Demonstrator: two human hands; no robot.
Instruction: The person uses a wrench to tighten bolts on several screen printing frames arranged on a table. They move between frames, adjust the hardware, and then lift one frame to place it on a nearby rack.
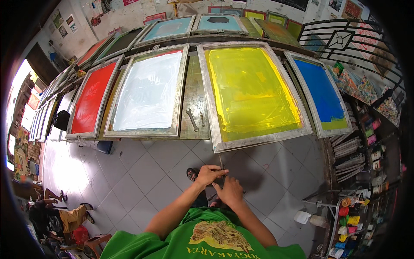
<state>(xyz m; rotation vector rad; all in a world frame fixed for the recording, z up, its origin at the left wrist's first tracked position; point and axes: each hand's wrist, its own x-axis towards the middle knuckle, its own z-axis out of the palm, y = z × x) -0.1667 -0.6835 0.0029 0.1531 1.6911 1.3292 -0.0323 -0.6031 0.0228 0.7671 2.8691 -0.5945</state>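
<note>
Grey tiled floor (pixel 142 166) spreads from 5 to 8 o'clock. Beyond it, the yellow-coated screen (pixel 254 95) lies between 1 and 2 o'clock, the white-coated screen (pixel 146 93) at 10, the red-coated screen (pixel 94 101) between 9 and 10, the blue-coated screen (pixel 319 90) between 2 and 3. A greenish board (pixel 193 93) shows between white and yellow. At 6 o'clock, the left hand (pixel 210 174) has thumb and fingertips pinching a thin rod (pixel 221 161) that points to 12, just below the yellow-coated screen's lower edge. The right hand (pixel 232 190), at 4 o'clock from the left, curls its fingers close beneath; I cannot tell whether they also grip the rod. A metal wrench (pixel 192 120) lies on the board, a slim metal piece (pixel 201 118) at its 3 o'clock
</note>
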